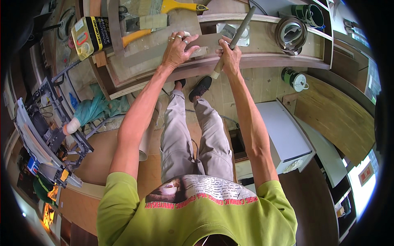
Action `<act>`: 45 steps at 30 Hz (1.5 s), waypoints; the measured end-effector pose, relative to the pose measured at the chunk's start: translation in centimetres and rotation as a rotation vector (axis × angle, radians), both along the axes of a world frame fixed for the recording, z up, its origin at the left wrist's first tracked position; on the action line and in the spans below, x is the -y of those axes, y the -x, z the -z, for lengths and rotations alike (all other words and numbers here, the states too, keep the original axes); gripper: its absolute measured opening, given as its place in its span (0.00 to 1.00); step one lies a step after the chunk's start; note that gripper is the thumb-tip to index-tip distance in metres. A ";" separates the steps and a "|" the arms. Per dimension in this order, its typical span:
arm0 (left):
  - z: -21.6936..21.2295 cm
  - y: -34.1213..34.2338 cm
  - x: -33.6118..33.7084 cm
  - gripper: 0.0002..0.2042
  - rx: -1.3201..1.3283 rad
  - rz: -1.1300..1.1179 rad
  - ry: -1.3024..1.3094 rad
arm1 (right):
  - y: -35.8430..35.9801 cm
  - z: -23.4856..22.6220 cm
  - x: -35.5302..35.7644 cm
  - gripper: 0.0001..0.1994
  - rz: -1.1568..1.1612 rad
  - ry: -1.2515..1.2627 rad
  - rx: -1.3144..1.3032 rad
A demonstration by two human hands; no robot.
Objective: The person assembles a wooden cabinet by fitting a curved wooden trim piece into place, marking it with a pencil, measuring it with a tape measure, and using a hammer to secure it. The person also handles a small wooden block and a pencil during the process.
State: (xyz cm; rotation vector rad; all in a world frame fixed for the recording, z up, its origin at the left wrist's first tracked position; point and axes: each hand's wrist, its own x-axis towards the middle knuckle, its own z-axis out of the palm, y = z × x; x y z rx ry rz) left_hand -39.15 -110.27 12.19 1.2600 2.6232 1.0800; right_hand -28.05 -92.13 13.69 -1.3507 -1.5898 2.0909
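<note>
A narrow brown strip (150, 54) lies slanted across the workbench in front of me. My left hand (177, 50) rests on top of it, fingers spread and thumb apart, with rings showing. Closed around a long grey file (243, 28) is my right hand (230, 55), close to the strip's right end. The file tilts, its pale wooden handle (217, 69) toward me and its tip pointing away to the right. A yellow-handled paint brush (180, 6) and a scraper with an orange handle (135, 37) lie beyond my left hand.
At the left stands a yellow and black adhesive can (89, 37). Rolls of brown edging (290, 35) sit on the bench's right side, near an open dark can (308, 15). Below is another can (294, 79) on the floor, beside a white-topped cabinet (283, 127). Metal equipment (53, 131) occupies the left.
</note>
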 end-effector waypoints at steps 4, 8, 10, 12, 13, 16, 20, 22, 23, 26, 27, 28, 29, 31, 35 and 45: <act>0.0 0.0 0.1 0.21 0.015 -0.002 0.008 | -0.1 0.1 0.0 0.19 -0.005 -0.007 -0.007; 0.1 0.0 0.0 0.21 0.002 -0.005 0.006 | -0.1 0.1 -0.1 0.21 -0.019 0.016 0.013; 0.1 0.1 0.0 0.21 0.006 -0.002 -0.002 | -0.1 0.1 -0.1 0.22 -0.012 0.024 0.014; 0.1 0.0 -0.1 0.21 0.012 -0.005 0.009 | -0.1 0.0 -0.1 0.20 -0.029 -0.011 0.036; 0.1 0.0 -0.1 0.21 0.014 -0.009 0.015 | 0.0 -0.1 -0.1 0.20 -0.039 -0.028 0.047; 0.1 0.1 -0.1 0.21 0.014 -0.011 0.023 | -0.2 -1.1 -0.1 0.20 -0.049 -0.147 0.070; -0.2 0.0 -0.1 0.21 0.023 -0.022 0.024 | -1.7 -4.0 -0.3 0.20 -0.077 -0.222 0.163; -0.1 -0.1 -0.2 0.21 0.004 -0.029 0.015 | -3.0 -5.6 -0.1 0.19 -0.104 -0.246 0.144; -0.2 0.0 -0.1 0.21 0.016 -0.027 0.018 | -3.7 -6.2 0.1 0.16 -0.117 -0.233 0.154; -0.6 0.0 -0.1 0.21 0.044 -0.017 0.027 | -4.6 -7.9 0.8 0.15 -0.038 0.008 0.032; -0.7 -0.1 -0.2 0.21 0.044 -0.013 0.029 | -5.2 -7.5 0.6 0.14 -0.061 0.060 0.030; -0.8 0.2 -0.3 0.21 0.039 -0.009 0.031 | -5.2 -7.8 0.6 0.14 -0.087 0.061 0.066; -0.9 0.3 -0.5 0.20 0.034 -0.007 0.040 | -5.1 -8.0 0.8 0.14 -0.113 0.061 0.102; -1.2 0.3 0.0 0.19 0.022 -0.012 0.070 | -3.7 -9.9 2.1 0.16 -0.144 0.063 0.174; -0.9 0.4 -0.3 0.17 0.027 -0.020 0.062 | -2.4 -9.9 3.5 0.17 -0.300 0.009 0.167; 0.1 0.1 -0.2 0.15 -0.021 -0.040 0.088 | 1.0 -8.7 5.2 0.13 -0.624 -0.599 0.200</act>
